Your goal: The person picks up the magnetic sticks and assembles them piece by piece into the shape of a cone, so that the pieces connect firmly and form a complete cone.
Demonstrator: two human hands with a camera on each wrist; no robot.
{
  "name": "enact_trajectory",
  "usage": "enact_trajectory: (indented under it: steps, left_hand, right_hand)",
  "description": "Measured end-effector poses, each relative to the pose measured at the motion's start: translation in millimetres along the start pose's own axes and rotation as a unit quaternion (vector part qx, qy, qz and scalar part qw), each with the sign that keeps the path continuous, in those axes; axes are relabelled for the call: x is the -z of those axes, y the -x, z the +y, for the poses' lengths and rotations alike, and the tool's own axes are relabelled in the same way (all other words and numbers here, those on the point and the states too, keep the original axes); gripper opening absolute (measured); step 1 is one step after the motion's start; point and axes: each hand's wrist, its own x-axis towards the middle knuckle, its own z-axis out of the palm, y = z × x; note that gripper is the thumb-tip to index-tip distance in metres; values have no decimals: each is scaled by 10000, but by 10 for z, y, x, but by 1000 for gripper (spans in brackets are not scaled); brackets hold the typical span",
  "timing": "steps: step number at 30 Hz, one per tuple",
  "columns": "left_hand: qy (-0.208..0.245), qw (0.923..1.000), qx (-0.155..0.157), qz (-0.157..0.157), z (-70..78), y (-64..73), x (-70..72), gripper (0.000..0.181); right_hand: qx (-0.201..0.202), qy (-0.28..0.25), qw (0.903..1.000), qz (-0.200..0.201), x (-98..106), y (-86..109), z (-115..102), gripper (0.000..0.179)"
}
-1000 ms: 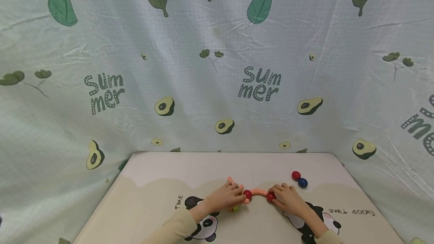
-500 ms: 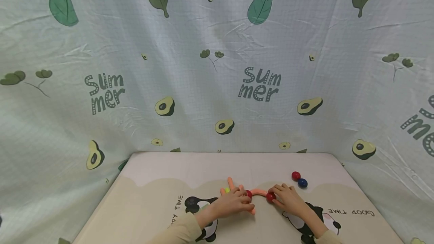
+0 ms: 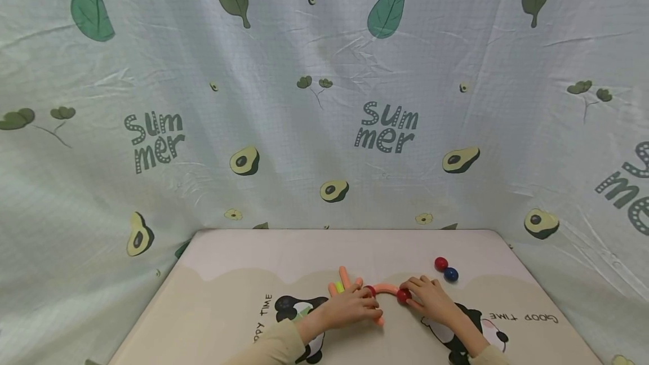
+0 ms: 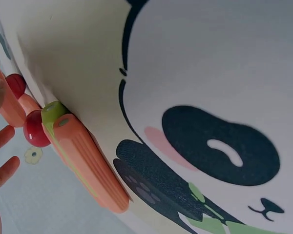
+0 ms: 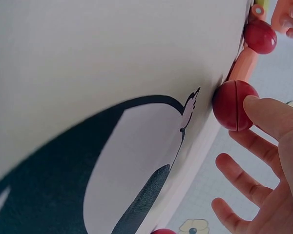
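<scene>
My left hand pinches a short orange stick between thumb and fingers, beside a glossy red ball. From that ball a curved orange stick runs to a second red ball. The thumb and index finger of my right hand pinch this second ball, while its other fingers are spread. A yellow-green stick and a ribbed orange stick lie side by side near the first ball, partly behind my left hand in the head view.
Behind my right hand, a loose red ball and a dark blue ball sit together on the table. The table cover carries printed pandas. A patterned curtain hangs around the back and sides.
My left hand has shifted right and slightly nearer, bringing an orange stick to the near side of the first red ball. More sticks show behind it. My right hand stays in place.
</scene>
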Motion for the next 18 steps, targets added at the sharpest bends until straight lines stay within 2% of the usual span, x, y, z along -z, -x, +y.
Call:
enact_trajectory:
  steps: [18]
  left_hand:
    - [-28,9997,-28,-259,-18,-8,-62,15]
  right_hand:
    - [-11,163,9999,37,-5,12,-8,20]
